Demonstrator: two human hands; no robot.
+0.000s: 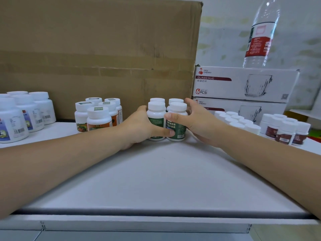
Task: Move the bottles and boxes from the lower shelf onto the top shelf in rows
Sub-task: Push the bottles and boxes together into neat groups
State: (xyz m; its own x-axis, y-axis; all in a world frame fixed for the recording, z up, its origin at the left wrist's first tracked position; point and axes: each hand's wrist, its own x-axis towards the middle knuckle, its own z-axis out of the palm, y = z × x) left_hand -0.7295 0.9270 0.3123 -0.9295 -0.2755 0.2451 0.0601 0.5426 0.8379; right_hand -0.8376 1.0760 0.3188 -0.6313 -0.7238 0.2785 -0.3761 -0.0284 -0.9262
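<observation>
Several white green-labelled bottles (157, 119) stand in a tight block at the middle of the white top shelf (159, 180). My left hand (139, 126) wraps the left front bottle, its thumb across the front of the labels. My right hand (196, 119) cups the right front green bottle (177, 126) from the right side, thumb lying on its label. Both forearms stretch over the shelf towards the block.
A large cardboard box (97, 49) closes the back. Orange-labelled bottles (99, 115) and blue-labelled bottles (19, 113) stand left. Right: stacked glass mug boxes (243, 84) with a water bottle (260, 35) on top, white-capped bottles (238, 120), brown-labelled bottles (284, 131).
</observation>
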